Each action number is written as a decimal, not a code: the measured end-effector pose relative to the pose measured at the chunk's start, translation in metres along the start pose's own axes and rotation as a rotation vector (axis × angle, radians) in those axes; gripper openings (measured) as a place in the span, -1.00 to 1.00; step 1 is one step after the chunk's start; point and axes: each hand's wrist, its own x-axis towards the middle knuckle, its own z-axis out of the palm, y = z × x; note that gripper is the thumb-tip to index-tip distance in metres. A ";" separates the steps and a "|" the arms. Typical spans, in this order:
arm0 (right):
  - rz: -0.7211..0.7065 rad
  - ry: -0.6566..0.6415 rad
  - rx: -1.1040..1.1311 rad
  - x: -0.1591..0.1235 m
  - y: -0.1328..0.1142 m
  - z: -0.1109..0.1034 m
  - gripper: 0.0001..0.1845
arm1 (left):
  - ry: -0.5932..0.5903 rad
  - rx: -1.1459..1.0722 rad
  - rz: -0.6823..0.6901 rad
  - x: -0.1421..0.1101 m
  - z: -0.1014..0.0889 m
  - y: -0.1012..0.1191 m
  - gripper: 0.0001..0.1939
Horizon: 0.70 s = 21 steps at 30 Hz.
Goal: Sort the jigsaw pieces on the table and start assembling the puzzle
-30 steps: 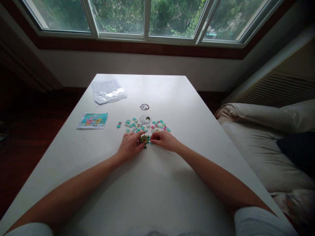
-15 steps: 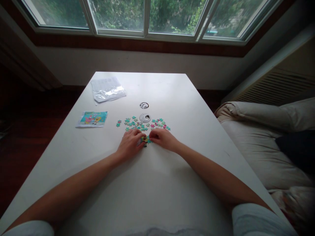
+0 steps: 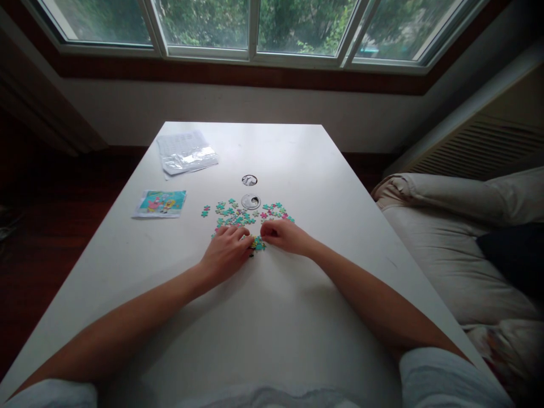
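A small cluster of yellow and teal jigsaw puzzle pieces lies on the white table between my hands. My left hand rests over its left side, fingers bent and thumb against the pieces, hiding part of them. At the cluster's upper right edge, my right hand is closed in a pinch; whatever its fingertips hold is hidden. Many loose puzzle pieces, mostly teal and green with some pink, are scattered just beyond both hands, with one group at left and another at right.
A colourful cartoon picture sheet lies to the left. Behind it is a clear plastic bag with papers. Two round discs or openings show at the table's middle. A beige sofa stands along the right side.
My right hand has shifted slightly right, away from the cluster. The cluster has turned or slid a little to the right, with my left thumb now over its left part.
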 end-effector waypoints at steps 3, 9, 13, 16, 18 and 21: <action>-0.004 0.026 -0.002 0.001 0.004 0.000 -0.92 | -0.038 0.017 0.027 -0.006 -0.008 0.014 -0.80; -0.113 0.073 -0.103 0.001 0.004 0.003 -0.88 | -0.117 0.031 0.095 -0.024 -0.001 0.048 -0.57; -0.136 0.066 -0.121 0.000 0.003 0.004 -0.89 | -0.117 0.063 0.075 -0.028 0.010 0.054 -0.48; -0.142 0.070 -0.119 0.000 0.001 0.006 -0.91 | -0.120 0.061 0.076 -0.027 0.011 0.053 -0.49; -0.138 0.076 -0.103 0.000 0.000 0.007 -0.91 | -0.119 0.053 0.080 -0.027 0.011 0.052 -0.50; -0.099 0.099 -0.064 0.002 -0.001 0.009 -0.93 | -0.122 0.045 0.086 -0.026 0.009 0.051 -0.51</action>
